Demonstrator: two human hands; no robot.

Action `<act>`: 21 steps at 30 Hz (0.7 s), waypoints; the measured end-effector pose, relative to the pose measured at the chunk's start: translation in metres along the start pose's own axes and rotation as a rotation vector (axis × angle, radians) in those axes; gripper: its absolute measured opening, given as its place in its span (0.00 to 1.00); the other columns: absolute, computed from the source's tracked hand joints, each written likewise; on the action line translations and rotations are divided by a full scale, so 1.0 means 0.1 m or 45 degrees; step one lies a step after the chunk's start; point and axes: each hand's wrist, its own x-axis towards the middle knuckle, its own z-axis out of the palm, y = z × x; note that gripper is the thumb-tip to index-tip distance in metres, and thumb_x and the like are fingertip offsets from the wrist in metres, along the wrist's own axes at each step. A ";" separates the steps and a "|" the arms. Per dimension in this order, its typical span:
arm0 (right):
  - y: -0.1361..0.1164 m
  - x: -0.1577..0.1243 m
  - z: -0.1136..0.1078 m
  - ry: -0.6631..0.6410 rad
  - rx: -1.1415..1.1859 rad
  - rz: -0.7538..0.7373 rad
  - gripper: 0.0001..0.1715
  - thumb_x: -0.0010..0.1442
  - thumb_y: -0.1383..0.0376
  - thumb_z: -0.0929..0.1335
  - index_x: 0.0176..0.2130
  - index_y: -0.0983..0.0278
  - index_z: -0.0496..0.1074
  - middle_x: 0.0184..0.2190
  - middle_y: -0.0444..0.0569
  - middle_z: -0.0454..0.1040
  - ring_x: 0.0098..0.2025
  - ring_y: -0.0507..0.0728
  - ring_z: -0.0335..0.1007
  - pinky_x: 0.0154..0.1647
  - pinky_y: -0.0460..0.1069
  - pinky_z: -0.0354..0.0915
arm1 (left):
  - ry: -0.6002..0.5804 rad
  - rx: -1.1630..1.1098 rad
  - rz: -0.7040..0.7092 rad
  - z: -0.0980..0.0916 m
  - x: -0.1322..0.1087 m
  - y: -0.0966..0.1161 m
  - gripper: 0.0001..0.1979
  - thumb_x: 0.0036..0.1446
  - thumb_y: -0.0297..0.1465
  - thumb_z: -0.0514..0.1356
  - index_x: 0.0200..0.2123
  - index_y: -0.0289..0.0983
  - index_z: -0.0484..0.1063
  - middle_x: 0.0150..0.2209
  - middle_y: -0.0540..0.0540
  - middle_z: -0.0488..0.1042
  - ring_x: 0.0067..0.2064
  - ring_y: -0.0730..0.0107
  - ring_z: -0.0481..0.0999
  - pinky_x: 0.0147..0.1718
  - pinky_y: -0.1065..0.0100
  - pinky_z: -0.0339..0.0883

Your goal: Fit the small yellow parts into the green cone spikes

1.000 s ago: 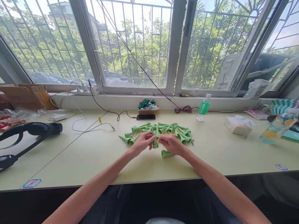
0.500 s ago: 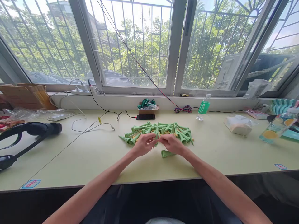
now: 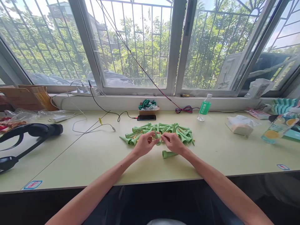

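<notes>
My left hand [image 3: 144,145] pinches a pale green cone-shaped plastic piece [image 3: 157,137], its narrow tip up and its wider end down. Close to its right side is my right hand [image 3: 173,143], thumb and fingers pressed together; whatever lies in that pinch is too small to make out. Behind both hands spreads a pile of similar green cones [image 3: 185,136], with small yellowish bits showing among them. One more green cone [image 3: 167,154] lies on the table under my right wrist, its wide open end facing left and its other end hidden.
A phone [image 3: 146,117] and a small cardboard box [image 3: 150,111] are behind the pile. To the right stand a green-labelled bottle [image 3: 204,107] and a tissue pack [image 3: 240,126]. A black headset [image 3: 35,132] and cables [image 3: 103,124] occupy the left.
The right fingers have drawn slightly away from the cone in my left hand. That cone shows more of its wider lower end now and leans a little left. The pile is unchanged.
</notes>
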 end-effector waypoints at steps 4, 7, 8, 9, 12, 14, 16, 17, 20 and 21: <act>-0.02 0.01 -0.01 0.048 0.023 0.057 0.19 0.66 0.61 0.60 0.24 0.64 0.61 0.18 0.40 0.56 0.21 0.49 0.48 0.24 0.46 0.48 | -0.022 0.026 -0.029 0.00 0.00 0.01 0.12 0.56 0.38 0.60 0.39 0.37 0.74 0.33 0.48 0.75 0.20 0.80 0.58 0.19 0.75 0.58; -0.02 0.01 -0.01 0.087 0.032 0.071 0.20 0.66 0.59 0.60 0.24 0.63 0.61 0.18 0.40 0.56 0.21 0.49 0.48 0.23 0.47 0.48 | -0.037 0.023 -0.043 0.01 0.00 -0.01 0.13 0.57 0.40 0.60 0.37 0.37 0.75 0.33 0.46 0.76 0.21 0.78 0.62 0.21 0.73 0.61; -0.02 0.01 -0.02 0.099 0.033 0.075 0.21 0.66 0.58 0.60 0.24 0.63 0.61 0.17 0.40 0.56 0.21 0.49 0.48 0.23 0.47 0.48 | -0.036 0.028 -0.044 0.01 0.00 -0.01 0.13 0.57 0.41 0.60 0.38 0.37 0.75 0.34 0.45 0.77 0.21 0.77 0.64 0.22 0.73 0.62; -0.02 0.01 -0.02 0.111 0.036 0.082 0.21 0.66 0.58 0.60 0.24 0.63 0.61 0.17 0.40 0.56 0.20 0.49 0.48 0.23 0.47 0.48 | -0.035 0.041 -0.042 0.01 0.00 -0.02 0.14 0.56 0.41 0.60 0.39 0.37 0.74 0.36 0.45 0.77 0.22 0.76 0.65 0.23 0.73 0.63; -0.01 0.01 -0.02 0.141 0.047 0.109 0.21 0.66 0.57 0.60 0.24 0.63 0.60 0.17 0.40 0.56 0.20 0.49 0.48 0.23 0.47 0.47 | -0.045 0.101 -0.036 0.02 -0.01 -0.02 0.15 0.56 0.41 0.61 0.42 0.37 0.73 0.38 0.43 0.77 0.24 0.75 0.69 0.24 0.72 0.65; -0.01 0.01 -0.02 0.154 0.051 0.114 0.21 0.66 0.58 0.60 0.24 0.63 0.60 0.17 0.40 0.56 0.19 0.49 0.48 0.23 0.46 0.47 | -0.057 0.130 -0.029 0.02 -0.01 -0.01 0.16 0.56 0.41 0.61 0.42 0.37 0.73 0.39 0.43 0.77 0.24 0.74 0.69 0.24 0.71 0.65; -0.01 0.02 -0.02 0.157 0.054 0.114 0.20 0.66 0.58 0.60 0.24 0.63 0.60 0.17 0.39 0.56 0.19 0.49 0.49 0.23 0.46 0.47 | -0.069 0.139 -0.026 0.03 -0.01 -0.01 0.15 0.57 0.41 0.60 0.42 0.37 0.72 0.38 0.43 0.77 0.24 0.74 0.69 0.24 0.71 0.65; -0.01 0.02 -0.02 0.155 0.056 0.114 0.20 0.66 0.58 0.60 0.24 0.63 0.60 0.17 0.39 0.56 0.19 0.49 0.49 0.22 0.46 0.47 | -0.073 0.135 -0.029 0.03 -0.01 -0.01 0.15 0.57 0.41 0.60 0.41 0.37 0.72 0.38 0.44 0.77 0.24 0.74 0.69 0.25 0.71 0.66; -0.02 0.02 -0.02 0.144 0.056 0.118 0.21 0.66 0.58 0.60 0.23 0.63 0.60 0.17 0.39 0.55 0.20 0.49 0.48 0.23 0.46 0.47 | -0.082 0.076 -0.057 0.04 -0.01 -0.02 0.14 0.59 0.42 0.58 0.38 0.37 0.71 0.34 0.46 0.76 0.23 0.75 0.69 0.24 0.72 0.65; -0.02 0.02 -0.02 0.140 0.055 0.116 0.22 0.66 0.57 0.60 0.23 0.63 0.59 0.17 0.39 0.55 0.20 0.49 0.47 0.23 0.46 0.48 | -0.088 0.044 -0.067 0.05 -0.01 -0.02 0.14 0.60 0.43 0.57 0.36 0.37 0.71 0.33 0.47 0.75 0.23 0.76 0.68 0.23 0.73 0.64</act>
